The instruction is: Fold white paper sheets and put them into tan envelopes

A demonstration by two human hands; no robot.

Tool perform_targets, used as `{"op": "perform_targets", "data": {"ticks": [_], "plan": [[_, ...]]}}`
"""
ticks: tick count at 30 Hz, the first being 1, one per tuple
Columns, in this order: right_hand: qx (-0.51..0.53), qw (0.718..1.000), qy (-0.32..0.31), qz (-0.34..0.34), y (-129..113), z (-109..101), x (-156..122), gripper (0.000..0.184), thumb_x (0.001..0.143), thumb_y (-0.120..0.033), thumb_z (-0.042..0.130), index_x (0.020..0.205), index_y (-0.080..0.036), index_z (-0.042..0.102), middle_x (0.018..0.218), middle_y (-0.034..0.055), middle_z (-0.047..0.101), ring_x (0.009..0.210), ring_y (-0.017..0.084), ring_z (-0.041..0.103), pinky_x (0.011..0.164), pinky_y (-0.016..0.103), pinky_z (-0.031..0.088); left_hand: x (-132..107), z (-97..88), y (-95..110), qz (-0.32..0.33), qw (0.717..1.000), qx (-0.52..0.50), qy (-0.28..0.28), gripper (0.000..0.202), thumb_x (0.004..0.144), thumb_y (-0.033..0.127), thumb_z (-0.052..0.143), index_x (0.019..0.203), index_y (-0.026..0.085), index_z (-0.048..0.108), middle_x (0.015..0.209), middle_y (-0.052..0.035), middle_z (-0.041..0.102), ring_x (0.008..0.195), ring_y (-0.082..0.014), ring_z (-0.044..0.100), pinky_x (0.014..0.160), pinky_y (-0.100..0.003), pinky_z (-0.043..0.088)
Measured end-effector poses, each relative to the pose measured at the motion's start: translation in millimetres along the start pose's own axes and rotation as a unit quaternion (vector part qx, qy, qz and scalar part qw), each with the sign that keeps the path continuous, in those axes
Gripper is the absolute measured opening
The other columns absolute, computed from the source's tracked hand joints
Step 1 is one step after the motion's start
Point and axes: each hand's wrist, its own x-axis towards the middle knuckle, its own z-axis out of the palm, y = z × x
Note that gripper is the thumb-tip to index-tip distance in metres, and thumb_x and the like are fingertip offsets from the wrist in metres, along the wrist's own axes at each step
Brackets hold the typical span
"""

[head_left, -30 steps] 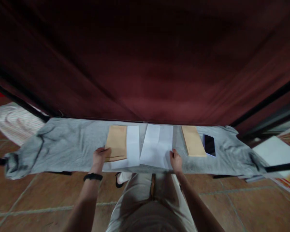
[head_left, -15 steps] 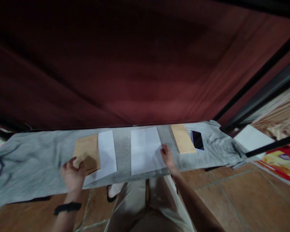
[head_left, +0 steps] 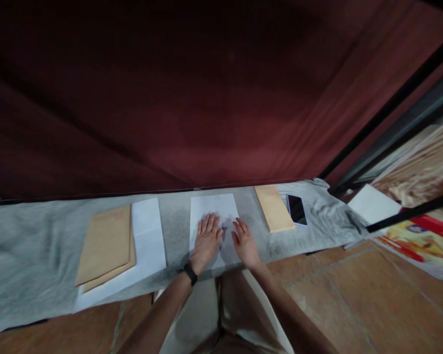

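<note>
A white sheet of paper (head_left: 210, 205) lies on the grey cloth in front of me. My left hand (head_left: 205, 241) rests flat on its middle with the fingers spread. Over the sheet's right edge is my right hand (head_left: 244, 241), its fingers slightly curled and apart, holding nothing I can see. To the left, brown paper envelopes (head_left: 105, 241) overlap one another on top of more white paper (head_left: 147, 231). A stack of slim tan envelopes (head_left: 274, 209) lies to the right of my right hand.
A phone (head_left: 297, 210) sits beside the tan stack. The grey cloth (head_left: 37, 255) covers a narrow surface, with a dark red curtain (head_left: 214, 123) behind it. At right are a black metal bar (head_left: 409, 211), a white panel (head_left: 374, 204) and a colourful printed box (head_left: 424, 236).
My left hand has left the brown envelopes and moved right onto the middle sheet. The brown envelopes now lie fanned apart. My right hand has released its pinch at the sheet's edge.
</note>
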Motion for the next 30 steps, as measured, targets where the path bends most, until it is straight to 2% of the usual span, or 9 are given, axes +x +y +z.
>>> {"op": "perform_targets", "data": {"ticks": [5, 10, 17, 21, 26, 30], "plan": [[-0.051, 0.994, -0.083, -0.050, -23.7, 25.5, 44.9, 0.047, 0.107, -0.026, 0.034, 0.147, -0.015, 0.055, 0.153, 0.0122, 0.054, 0.147, 0.025, 0.044, 0.121, 0.047, 0.038, 19.6, 6.8, -9.1, 0.031, 0.998, 0.029, -0.047, 0.056, 0.100, 0.024, 0.036, 0.154, 0.011, 0.045, 0.162, -0.0149, 0.041, 0.154, -0.0302, 0.030, 0.127, -0.052, 0.021], [-0.122, 0.979, -0.141, -0.086, -18.0, 35.2, 77.1, 0.047, 0.109, -0.031, 0.034, 0.150, -0.017, 0.052, 0.159, 0.0112, 0.046, 0.150, 0.023, 0.040, 0.124, 0.046, 0.031, 28.2, 5.2, -28.3, 0.011, 0.998, 0.036, -0.044, 0.055, 0.103, 0.026, 0.029, 0.155, 0.012, 0.044, 0.161, -0.0121, 0.044, 0.154, -0.0246, 0.032, 0.128, -0.045, 0.022], [-0.155, 0.981, -0.114, -0.039, 5.1, 33.5, 96.6, 0.048, 0.109, -0.038, 0.037, 0.153, -0.021, 0.048, 0.160, 0.0117, 0.044, 0.149, 0.026, 0.040, 0.122, 0.048, 0.029, 46.5, 4.9, -58.2, -0.042, 0.998, 0.054, 0.004, 0.059, 0.105, 0.042, 0.027, 0.154, 0.014, 0.045, 0.161, -0.0151, 0.043, 0.152, -0.0291, 0.034, 0.125, -0.050, 0.026], [-0.163, 0.982, -0.089, 0.026, 9.4, 38.5, 101.8, 0.052, 0.108, -0.038, 0.036, 0.155, -0.018, 0.044, 0.162, 0.0142, 0.041, 0.149, 0.029, 0.039, 0.122, 0.052, 0.027, 60.9, 8.7, -71.4, -0.066, 0.997, 0.045, 0.017, 0.061, 0.105, 0.046, 0.029, 0.154, 0.016, 0.045, 0.161, -0.0164, 0.042, 0.152, -0.0300, 0.036, 0.123, -0.052, 0.028], [-0.168, 0.981, -0.082, 0.048, 9.9, 41.4, 103.0, 0.054, 0.108, -0.039, 0.036, 0.157, -0.017, 0.041, 0.163, 0.0150, 0.039, 0.150, 0.029, 0.037, 0.122, 0.053, 0.024, 74.8, 4.0, -76.5, -0.082, 0.996, 0.037, 0.001, 0.061, 0.104, 0.046, 0.029, 0.156, 0.016, 0.043, 0.163, -0.0163, 0.039, 0.154, -0.0310, 0.030, 0.124, -0.055, 0.024], [-0.169, 0.980, -0.088, 0.053, 9.5, 40.1, 102.4, 0.054, 0.108, -0.040, 0.035, 0.157, -0.018, 0.041, 0.163, 0.0144, 0.039, 0.150, 0.029, 0.036, 0.123, 0.053, 0.022, 77.3, -2.4, -73.7, -0.084, 0.996, 0.037, -0.005, 0.061, 0.104, 0.043, 0.029, 0.153, 0.011, 0.046, 0.162, -0.0179, 0.040, 0.154, -0.0331, 0.030, 0.125, -0.056, 0.022]]}}
